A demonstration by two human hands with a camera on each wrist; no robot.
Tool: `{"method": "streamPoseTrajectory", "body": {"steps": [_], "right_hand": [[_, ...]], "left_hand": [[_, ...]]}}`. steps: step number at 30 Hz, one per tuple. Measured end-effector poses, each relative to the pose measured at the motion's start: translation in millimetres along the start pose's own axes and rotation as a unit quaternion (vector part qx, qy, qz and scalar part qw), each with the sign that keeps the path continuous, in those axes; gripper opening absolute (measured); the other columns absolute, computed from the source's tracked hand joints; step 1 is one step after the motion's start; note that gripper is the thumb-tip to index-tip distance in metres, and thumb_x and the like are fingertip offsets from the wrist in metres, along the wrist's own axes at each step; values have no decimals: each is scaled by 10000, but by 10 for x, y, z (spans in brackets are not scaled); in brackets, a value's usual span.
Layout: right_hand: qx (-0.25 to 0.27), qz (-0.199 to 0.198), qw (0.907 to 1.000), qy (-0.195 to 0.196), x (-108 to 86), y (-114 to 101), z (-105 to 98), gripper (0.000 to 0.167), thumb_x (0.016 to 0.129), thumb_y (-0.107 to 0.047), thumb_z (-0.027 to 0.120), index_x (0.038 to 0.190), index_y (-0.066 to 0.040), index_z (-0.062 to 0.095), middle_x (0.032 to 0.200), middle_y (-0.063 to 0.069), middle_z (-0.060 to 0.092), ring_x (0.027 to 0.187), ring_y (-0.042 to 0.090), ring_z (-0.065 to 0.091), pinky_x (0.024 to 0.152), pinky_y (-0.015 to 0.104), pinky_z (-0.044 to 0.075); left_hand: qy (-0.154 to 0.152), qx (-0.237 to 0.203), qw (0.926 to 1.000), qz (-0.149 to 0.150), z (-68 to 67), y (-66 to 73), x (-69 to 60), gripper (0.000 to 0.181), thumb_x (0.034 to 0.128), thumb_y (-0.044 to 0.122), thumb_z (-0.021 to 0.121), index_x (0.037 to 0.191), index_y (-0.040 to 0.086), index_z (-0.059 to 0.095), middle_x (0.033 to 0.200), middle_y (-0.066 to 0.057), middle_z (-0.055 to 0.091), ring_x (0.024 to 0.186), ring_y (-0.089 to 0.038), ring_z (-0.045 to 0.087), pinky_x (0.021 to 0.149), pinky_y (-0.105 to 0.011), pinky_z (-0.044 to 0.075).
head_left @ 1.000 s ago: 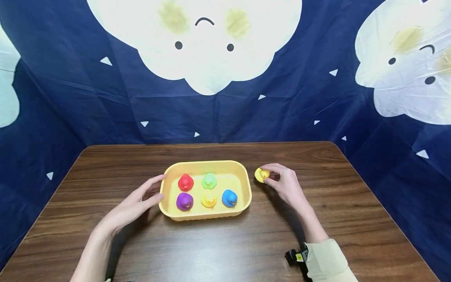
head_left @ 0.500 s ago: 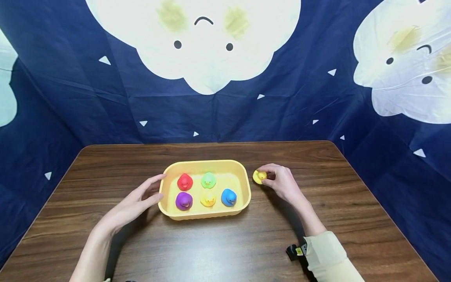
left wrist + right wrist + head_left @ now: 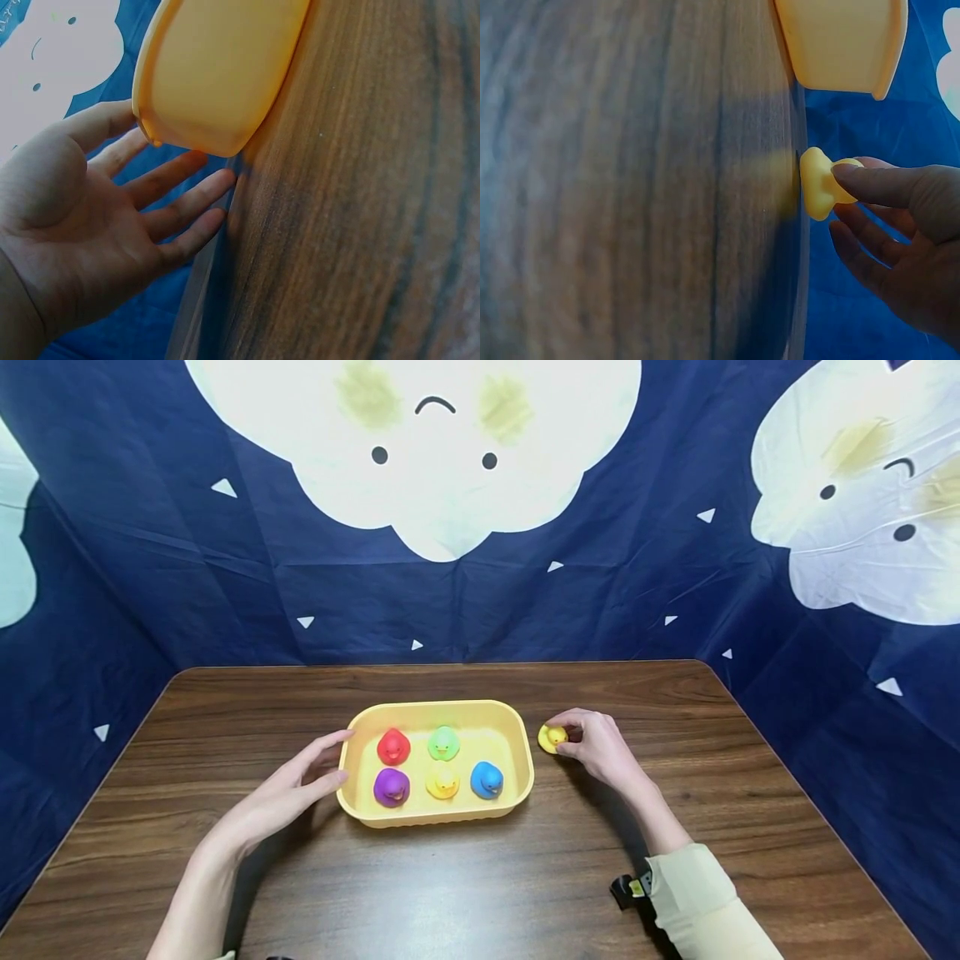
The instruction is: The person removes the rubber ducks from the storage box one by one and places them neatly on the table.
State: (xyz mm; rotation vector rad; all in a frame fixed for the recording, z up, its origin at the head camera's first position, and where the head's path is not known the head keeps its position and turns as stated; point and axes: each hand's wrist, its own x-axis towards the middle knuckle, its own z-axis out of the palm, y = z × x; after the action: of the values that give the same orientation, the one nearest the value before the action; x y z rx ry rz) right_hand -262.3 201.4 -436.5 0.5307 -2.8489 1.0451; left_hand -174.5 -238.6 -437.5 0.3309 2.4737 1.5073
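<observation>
Thumb and fingertips of the right hand point(image 3: 602, 752) pinch a yellow toy duck point(image 3: 553, 737) just beyond the right end of a yellow plastic tub point(image 3: 435, 817) — I see the same grasp on the right wrist feed. From my angles I cannot tell whether that duck's base touches the wood-grain table point(image 3: 240, 702). The left hand point(image 3: 277, 797) is unclenched, fingers spread, and I see its thumb and a fingertip touching the rim at the tub's left end. Inside the tub I count 5 ducks in 2 rows: a red duck point(image 3: 393, 747) and a green duck point(image 3: 443, 743) in the far row — a purple duck point(image 3: 392, 787), another yellow duck point(image 3: 442, 783) and a blue duck point(image 3: 487, 780) in the near row. Behind the table I see dark blue cloth point(image 3: 360, 610) with a large white cloud point(image 3: 442, 502).
</observation>
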Motion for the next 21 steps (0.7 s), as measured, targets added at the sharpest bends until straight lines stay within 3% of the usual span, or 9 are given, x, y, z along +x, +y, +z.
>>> {"method": "streamPoseTrajectory", "body": {"steps": [21], "right_hand": [[-168,51,9998,-68,52,47,15,328,774,-6,856,1090,-65,792,1095,102,782,975,249,733,897,483,583]], "left_hand": [[-4,-2,10000,-94,-5,-18,7,615,1063,293,572,1609,181,310,1546,-251,458,1376,-423,514,948,-136,446]]}}
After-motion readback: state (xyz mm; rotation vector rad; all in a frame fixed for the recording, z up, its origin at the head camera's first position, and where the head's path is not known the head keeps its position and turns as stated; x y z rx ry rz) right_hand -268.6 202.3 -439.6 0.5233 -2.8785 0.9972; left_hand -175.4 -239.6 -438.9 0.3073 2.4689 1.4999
